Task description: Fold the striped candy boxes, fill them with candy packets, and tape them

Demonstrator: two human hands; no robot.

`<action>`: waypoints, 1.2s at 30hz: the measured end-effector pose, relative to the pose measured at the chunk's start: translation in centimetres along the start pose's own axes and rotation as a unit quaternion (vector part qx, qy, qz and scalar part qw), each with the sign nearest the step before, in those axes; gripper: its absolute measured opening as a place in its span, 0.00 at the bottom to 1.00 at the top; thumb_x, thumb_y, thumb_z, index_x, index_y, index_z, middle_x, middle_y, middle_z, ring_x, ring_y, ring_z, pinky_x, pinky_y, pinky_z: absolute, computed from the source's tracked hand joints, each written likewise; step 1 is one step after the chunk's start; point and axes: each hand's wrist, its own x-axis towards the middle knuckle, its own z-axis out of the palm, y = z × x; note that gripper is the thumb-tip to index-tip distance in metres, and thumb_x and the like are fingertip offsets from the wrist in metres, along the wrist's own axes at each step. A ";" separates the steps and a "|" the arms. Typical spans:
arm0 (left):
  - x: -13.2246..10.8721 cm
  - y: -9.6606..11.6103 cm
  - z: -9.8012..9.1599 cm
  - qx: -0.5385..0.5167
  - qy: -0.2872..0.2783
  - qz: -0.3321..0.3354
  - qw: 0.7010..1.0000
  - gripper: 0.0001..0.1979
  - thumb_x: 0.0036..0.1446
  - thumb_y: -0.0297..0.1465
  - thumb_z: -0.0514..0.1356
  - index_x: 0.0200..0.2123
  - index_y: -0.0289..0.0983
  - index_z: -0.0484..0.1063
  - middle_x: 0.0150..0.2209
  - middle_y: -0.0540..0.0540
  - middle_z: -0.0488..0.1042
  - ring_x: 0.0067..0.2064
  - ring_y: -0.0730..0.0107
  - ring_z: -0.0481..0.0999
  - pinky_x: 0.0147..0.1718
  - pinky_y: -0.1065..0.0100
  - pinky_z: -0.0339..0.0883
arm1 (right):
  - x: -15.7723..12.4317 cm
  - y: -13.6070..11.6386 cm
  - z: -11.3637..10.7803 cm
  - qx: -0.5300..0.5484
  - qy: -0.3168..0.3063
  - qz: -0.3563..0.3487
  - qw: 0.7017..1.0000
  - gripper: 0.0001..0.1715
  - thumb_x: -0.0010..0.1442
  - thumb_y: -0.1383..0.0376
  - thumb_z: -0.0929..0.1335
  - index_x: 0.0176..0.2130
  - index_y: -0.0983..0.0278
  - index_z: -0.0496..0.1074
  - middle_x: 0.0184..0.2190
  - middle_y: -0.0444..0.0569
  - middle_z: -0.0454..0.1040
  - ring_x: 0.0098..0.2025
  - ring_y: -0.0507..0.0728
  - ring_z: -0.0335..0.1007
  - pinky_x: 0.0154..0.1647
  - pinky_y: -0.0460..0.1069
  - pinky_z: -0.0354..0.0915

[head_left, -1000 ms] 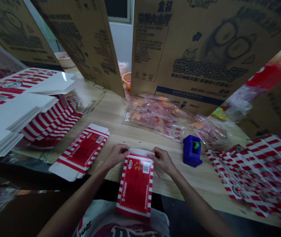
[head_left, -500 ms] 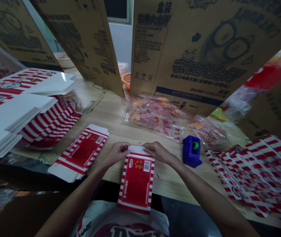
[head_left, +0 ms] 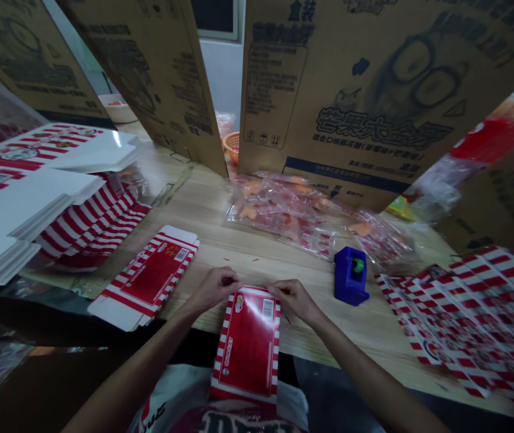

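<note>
I hold a red-and-white striped carton (head_left: pixel 247 343) upright over my lap at the table's near edge. My left hand (head_left: pixel 214 288) pinches its top left corner and my right hand (head_left: pixel 293 299) pinches its top right corner. Both sets of fingers are curled onto the carton's top end, where the white flap no longer shows. A short stack of flat striped cartons (head_left: pixel 148 278) lies just left of my left hand. A blue tape dispenser (head_left: pixel 350 275) stands to the right of my right hand.
Tall stacks of flat cartons (head_left: pixel 26 198) fill the left side. Clear snack packets (head_left: pixel 293 213) lie across the middle of the wooden table (head_left: pixel 220 222). Striped flat cartons (head_left: pixel 477 313) spread at the right. Big brown cardboard boxes (head_left: pixel 374 90) wall the back.
The white top flap that stood above the carton has gone down out of sight. Both hands and the carton have come slightly nearer to me.
</note>
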 end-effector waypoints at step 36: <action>-2.1 2.6 -0.7 0.200 -0.013 0.178 0.963 0.12 0.62 0.30 0.54 0.29 0.35 0.74 0.28 0.45 0.75 0.31 0.70 0.72 0.33 0.72 0.63 | -2.9 -2.6 0.4 0.089 0.090 -0.012 0.992 0.15 0.54 0.55 0.71 0.33 0.64 0.77 0.30 0.49 0.78 0.30 0.54 0.72 0.32 0.47 0.66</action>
